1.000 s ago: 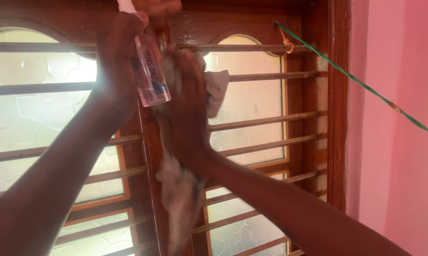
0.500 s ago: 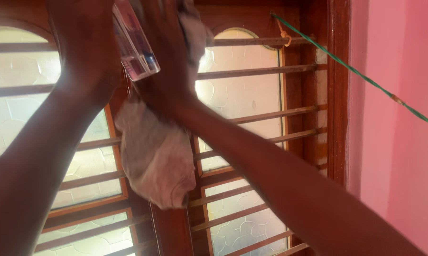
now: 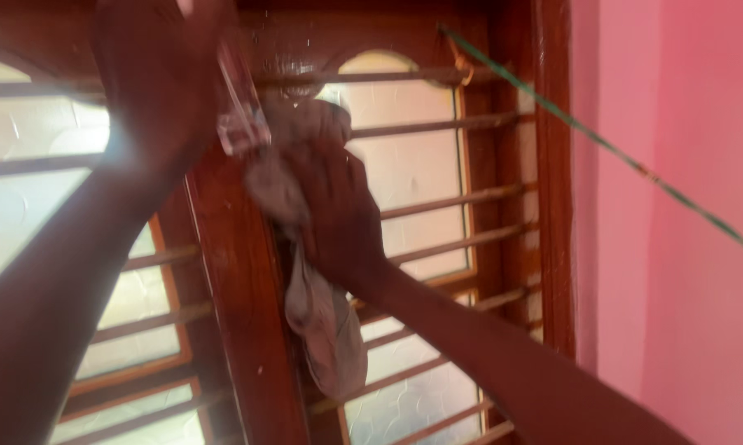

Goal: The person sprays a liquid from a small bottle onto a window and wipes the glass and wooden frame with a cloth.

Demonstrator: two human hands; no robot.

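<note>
Left hand [image 3: 153, 91] raised high at upper left, grip closed round a small clear spray bottle [image 3: 241, 111] — held tilted toward the wooden window frame [image 3: 248, 330], probably so the nozzle faces the wood, though blurred. Right hand [image 3: 334, 210] just below and right of the bottle, grip bunched on a grey cloth [image 3: 326, 330], pressed against the frame's central post — loose end hanging down. Behind: frosted glass panes [image 3: 417, 173] with horizontal bars [image 3: 454, 202]. Far right, a pink wall [image 3: 684, 165] crossed by a green cord [image 3: 602, 144] tied to the top bar.
</note>
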